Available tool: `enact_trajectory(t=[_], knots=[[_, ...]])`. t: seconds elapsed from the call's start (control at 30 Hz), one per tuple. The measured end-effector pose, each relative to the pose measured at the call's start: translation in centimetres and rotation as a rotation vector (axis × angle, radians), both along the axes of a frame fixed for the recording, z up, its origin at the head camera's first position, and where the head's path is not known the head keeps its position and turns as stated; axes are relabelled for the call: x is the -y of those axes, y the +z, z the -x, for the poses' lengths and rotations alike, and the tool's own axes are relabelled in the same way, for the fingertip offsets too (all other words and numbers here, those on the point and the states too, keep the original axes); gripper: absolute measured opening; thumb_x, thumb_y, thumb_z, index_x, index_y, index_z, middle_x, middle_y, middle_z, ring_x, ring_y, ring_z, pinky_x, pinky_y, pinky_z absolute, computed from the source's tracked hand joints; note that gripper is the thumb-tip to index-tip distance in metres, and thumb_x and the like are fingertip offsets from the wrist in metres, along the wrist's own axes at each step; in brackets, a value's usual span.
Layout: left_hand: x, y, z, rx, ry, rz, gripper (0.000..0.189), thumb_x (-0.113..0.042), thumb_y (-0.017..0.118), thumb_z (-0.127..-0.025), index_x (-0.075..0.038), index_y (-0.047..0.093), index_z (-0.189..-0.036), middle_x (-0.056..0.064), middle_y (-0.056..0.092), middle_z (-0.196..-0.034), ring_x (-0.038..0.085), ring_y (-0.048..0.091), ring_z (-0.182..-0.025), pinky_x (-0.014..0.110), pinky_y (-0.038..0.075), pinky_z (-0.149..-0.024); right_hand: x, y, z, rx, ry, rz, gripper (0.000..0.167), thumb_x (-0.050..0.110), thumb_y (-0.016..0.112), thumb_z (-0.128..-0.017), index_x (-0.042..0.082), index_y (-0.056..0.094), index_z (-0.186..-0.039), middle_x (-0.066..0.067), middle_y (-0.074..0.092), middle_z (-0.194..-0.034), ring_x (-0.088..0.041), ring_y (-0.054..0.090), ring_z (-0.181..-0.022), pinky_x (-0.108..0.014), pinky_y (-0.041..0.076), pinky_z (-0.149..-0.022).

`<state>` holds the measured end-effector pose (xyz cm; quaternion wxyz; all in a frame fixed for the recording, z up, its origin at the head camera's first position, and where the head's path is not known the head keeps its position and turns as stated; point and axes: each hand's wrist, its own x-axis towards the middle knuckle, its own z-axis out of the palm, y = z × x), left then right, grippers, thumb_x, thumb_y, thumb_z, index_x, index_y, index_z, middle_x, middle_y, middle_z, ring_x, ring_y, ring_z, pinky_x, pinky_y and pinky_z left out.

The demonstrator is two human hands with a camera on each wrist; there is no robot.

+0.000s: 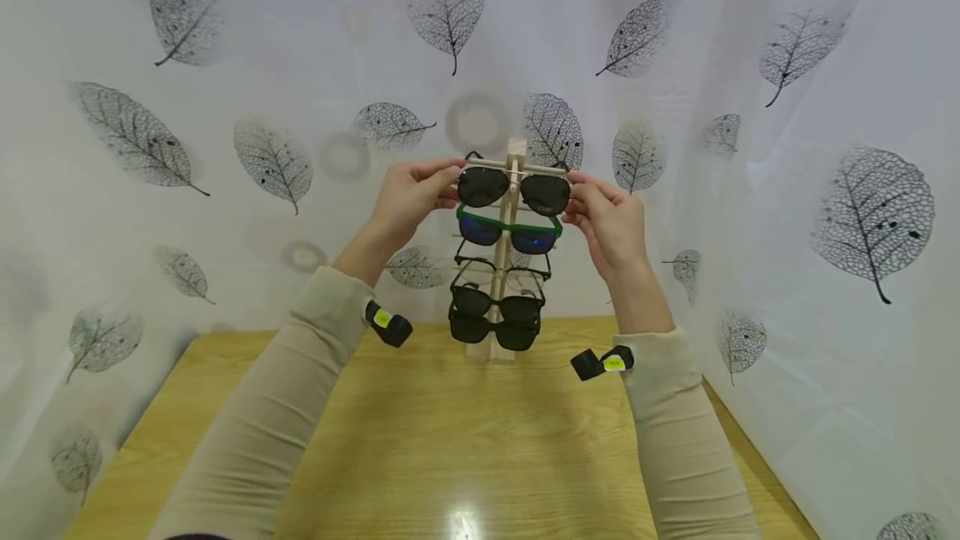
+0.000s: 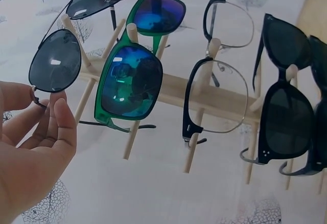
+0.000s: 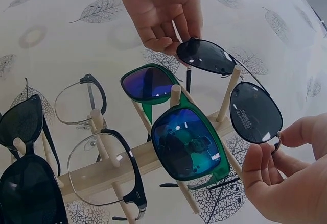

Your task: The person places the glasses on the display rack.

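Observation:
A pair of dark aviator sunglasses [image 1: 545,194] is at the top of a wooden glasses stand [image 1: 517,148]. My left hand [image 1: 407,200] pinches one side of it near the hinge, and my right hand [image 1: 609,219] pinches the other side. In the left wrist view the thumb and fingers of the left hand [image 2: 41,147] meet at the hinge. The right wrist view has the right hand [image 3: 286,168] gripping the opposite hinge. Just below sit green-framed sunglasses [image 3: 189,142] with blue mirrored lenses, apart from both hands.
Lower on the stand hang clear half-rim glasses [image 2: 219,96] and two pairs of black sunglasses [image 1: 495,332]. The stand stands near the back edge of a wooden table [image 1: 450,432]. A white leaf-printed curtain [image 1: 337,48] surrounds the back and sides.

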<state>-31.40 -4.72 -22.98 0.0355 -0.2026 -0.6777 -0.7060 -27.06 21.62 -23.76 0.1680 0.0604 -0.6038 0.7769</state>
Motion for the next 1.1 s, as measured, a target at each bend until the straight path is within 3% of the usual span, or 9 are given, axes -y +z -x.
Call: enact_trajectory(t=[0.93, 1.1], knots=[[-0.18, -0.19, 0.25, 0.021, 0.004, 0.005, 0.037, -0.011, 0.058, -0.109, 0.003, 0.063, -0.143, 0.022, 0.062, -0.147, 0.007, 0.068, -0.08, 0.019, 0.059, -0.075, -0.2, -0.09, -0.11, 0.007, 0.01, -0.057, 0.037, 0.008, 0.059, -0.104, -0.009, 0.062, -0.137, -0.006, 0.062, -0.11, -0.014, 0.059, -0.076, -0.021, 0.056, -0.071], [-0.2, -0.15, 0.29, 0.012, 0.008, 0.015, 0.037, -0.012, 0.058, -0.109, 0.002, 0.063, -0.143, 0.023, 0.062, -0.145, 0.007, 0.068, -0.082, 0.019, 0.059, -0.076, -0.21, 0.04, -0.28, 0.003, 0.002, -0.072, 0.035, 0.009, 0.059, -0.105, -0.006, 0.064, -0.136, -0.004, 0.066, -0.101, -0.015, 0.06, -0.078, -0.022, 0.057, -0.073]])
